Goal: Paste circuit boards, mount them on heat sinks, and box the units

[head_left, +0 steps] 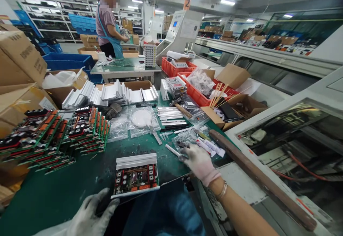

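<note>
A circuit board [136,177] sits in a silver aluminium housing [136,160] at the table's front edge. My left hand [91,212], in a greyish-white glove, is just left of its near corner, with thumb and fingers apart. Whether it touches the corner is unclear. On the right, my gloved right hand [199,162] reaches low over the table, its fingertips closed on the near end of a slim white stick [172,150]. White tubes with printed labels [210,147] and plastic bags lie beside that hand. Several small pale pieces [165,135] lie just beyond the stick.
Stacked circuit boards [88,130] stand left on the green table [80,178]. Aluminium housings [109,93] line the back, near a hammer [183,110] and metal strips [170,113]. A brown bar [257,178] runs along the right. Another person [108,25] stands beyond.
</note>
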`<state>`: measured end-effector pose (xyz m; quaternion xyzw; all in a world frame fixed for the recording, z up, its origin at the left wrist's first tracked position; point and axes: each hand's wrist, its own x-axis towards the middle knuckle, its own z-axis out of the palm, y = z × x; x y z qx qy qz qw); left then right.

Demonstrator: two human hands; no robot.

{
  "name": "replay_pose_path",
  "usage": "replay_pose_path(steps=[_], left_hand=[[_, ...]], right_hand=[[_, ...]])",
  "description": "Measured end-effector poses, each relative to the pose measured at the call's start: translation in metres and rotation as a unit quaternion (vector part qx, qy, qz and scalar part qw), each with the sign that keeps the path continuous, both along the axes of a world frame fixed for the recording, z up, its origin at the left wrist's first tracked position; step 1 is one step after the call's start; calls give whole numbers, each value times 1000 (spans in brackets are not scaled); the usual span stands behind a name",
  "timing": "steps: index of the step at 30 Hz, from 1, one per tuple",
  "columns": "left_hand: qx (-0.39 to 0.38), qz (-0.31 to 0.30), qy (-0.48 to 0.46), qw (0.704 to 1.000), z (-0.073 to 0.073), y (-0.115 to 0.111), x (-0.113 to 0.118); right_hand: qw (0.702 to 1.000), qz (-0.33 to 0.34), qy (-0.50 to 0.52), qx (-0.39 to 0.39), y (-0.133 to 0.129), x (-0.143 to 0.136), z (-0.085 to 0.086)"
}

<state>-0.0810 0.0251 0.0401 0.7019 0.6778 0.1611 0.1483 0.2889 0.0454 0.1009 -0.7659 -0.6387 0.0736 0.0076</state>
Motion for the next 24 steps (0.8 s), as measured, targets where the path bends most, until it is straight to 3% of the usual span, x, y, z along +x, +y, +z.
replay_pose_path(steps=[3,9,15,19,24], left_hand=[[83,12,-88,993,-2,12,4],[72,-141,-201,967,-2,37,6],[108,-173,-105,973,-18,43,2],[144,-168,-44,974,-25,44,3],[187,-181,-35,965,-28,45,2]], right_hand=[[999,5,8,-31,15,-12,0],[999,27,6,-27,31,-22,3],[992,104,52,39,2,-29,-5],[970,182,135,84,-8,-18,-29],[947,208,190,151,-8,-6,-53]])
